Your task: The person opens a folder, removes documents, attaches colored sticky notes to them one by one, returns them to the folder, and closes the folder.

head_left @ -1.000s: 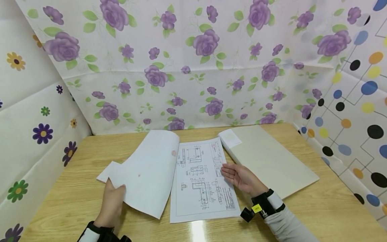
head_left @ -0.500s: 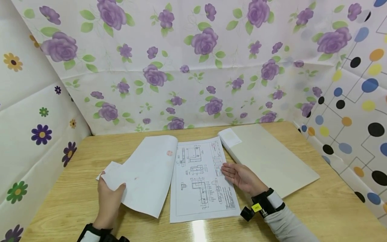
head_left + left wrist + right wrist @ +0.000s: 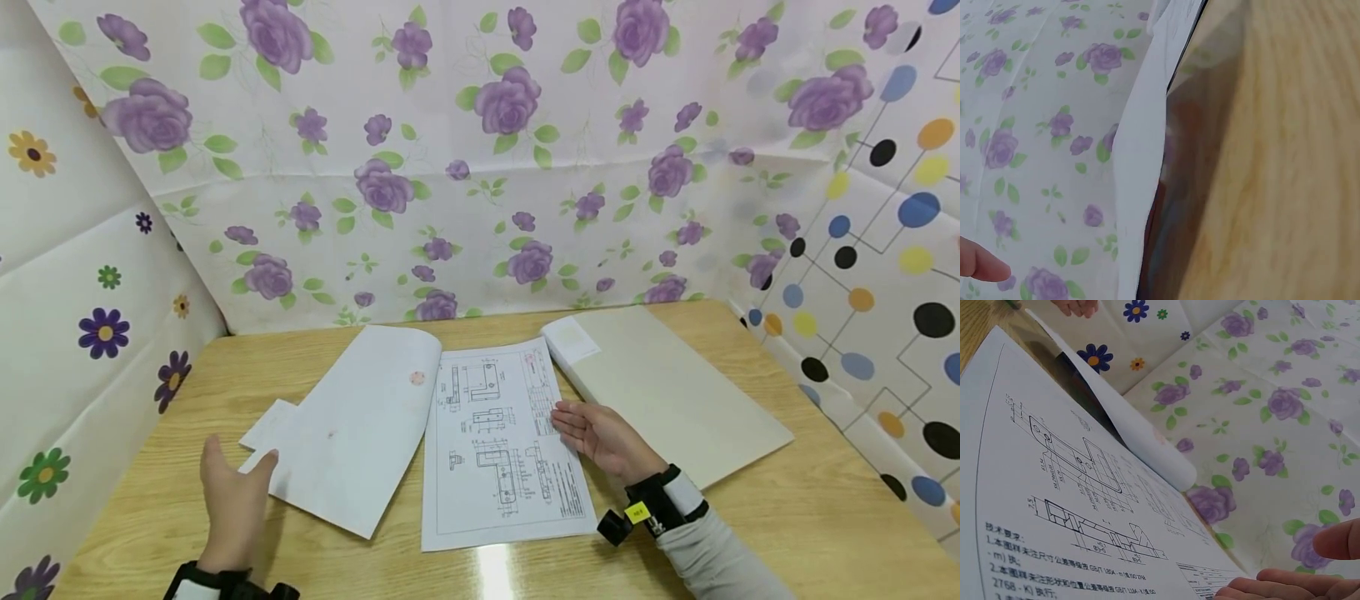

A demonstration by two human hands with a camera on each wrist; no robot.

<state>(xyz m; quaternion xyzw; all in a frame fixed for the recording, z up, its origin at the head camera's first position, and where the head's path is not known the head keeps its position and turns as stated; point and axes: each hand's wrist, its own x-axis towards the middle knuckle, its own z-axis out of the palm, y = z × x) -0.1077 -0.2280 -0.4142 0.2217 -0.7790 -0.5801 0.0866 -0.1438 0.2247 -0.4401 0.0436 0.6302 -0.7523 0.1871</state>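
Drawing sheet (image 3: 501, 446), long axis near to far, lettering (image 3: 567, 492) sideways

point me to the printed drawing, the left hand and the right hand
Printed drawing (image 3: 501, 446), head view: middle of its face
Left hand (image 3: 235, 502), head view: middle of the hand
Right hand (image 3: 603, 442), head view: the palm
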